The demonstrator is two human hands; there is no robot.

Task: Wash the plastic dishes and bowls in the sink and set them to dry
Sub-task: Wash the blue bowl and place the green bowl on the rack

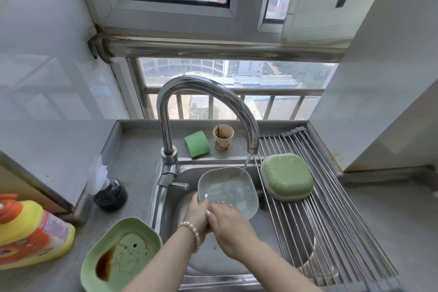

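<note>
Dishes are only partly washed: nearest, a green dish [123,253] is sitting on the counter left of the sink [166,208], still pooling brown sauce, so it is waiting its turn. Beyond it, the left hand [198,214] is gripping a pale grey bowl [228,191] by its near rim over the basin, while the right hand [231,229] is resting flat-fingered inside it, rubbing under the faucet [206,102] stream. Farther right, one green bowl [288,176] is lying upturned, beaded with drops, drying on the rack [331,220].
</note>
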